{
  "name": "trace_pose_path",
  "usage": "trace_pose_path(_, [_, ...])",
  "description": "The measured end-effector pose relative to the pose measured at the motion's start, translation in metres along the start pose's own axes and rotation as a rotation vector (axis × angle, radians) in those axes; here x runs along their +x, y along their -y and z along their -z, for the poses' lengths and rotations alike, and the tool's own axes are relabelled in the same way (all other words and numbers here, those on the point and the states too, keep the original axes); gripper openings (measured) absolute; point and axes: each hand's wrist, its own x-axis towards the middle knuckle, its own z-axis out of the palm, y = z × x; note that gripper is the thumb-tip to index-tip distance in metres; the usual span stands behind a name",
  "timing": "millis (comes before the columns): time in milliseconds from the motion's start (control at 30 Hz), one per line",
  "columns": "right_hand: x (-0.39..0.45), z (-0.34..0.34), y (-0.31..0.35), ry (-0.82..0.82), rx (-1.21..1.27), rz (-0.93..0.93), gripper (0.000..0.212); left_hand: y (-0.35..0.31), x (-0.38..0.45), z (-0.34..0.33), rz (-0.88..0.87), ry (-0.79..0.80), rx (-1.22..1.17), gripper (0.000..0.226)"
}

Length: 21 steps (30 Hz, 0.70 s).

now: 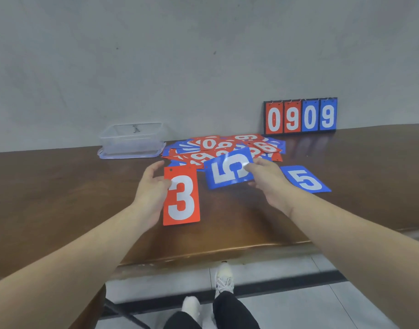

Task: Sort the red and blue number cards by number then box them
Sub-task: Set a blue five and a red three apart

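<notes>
Cards are what you are sorting, and most of them lie in a mixed red and blue heap toward the back of the brown table, between the clear plastic box on its left and the flip scoreboard standing against the wall. You look to be early in the sorting step, with nothing visibly boxed. One blue 5 card lies alone to the right. Your left hand pinches the red 3 card by its edge, thumb on its face; your right hand pinches a second blue 5 card above the table. Next, that card probably belongs on its lone twin, squared up.
</notes>
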Motion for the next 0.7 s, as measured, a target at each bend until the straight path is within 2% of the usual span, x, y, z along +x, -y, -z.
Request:
trace_pose_path(67, [0.004, 0.007, -0.005, -0.015, 0.012, -0.01, 0.045, 0.0, 0.0, -0.008, -0.002, 0.013, 0.0, 0.053])
trace_pose_path(200, [0.007, 0.028, -0.009, -0.011, -0.092, 0.041, 0.07, 0.0, 0.004, -0.03, 0.009, 0.03, 0.04, 0.051])
trace_pose_path(333, [0.012, 0.052, -0.008, -0.086, -0.152, 0.072, 0.046, 0.002, 0.009, -0.062, 0.026, 0.082, 0.044, 0.049])
trace_pose_path(567, [0.03, 0.117, -0.02, -0.224, -0.192, 0.079, 0.022, 0.011, 0.013, -0.128, 0.027, 0.172, 0.077, 0.049])
trace_pose_path(700, [0.041, 0.148, -0.032, -0.297, -0.516, 0.102, 0.015, 0.015, 0.015, -0.156, 0.016, 0.201, 0.149, 0.051])
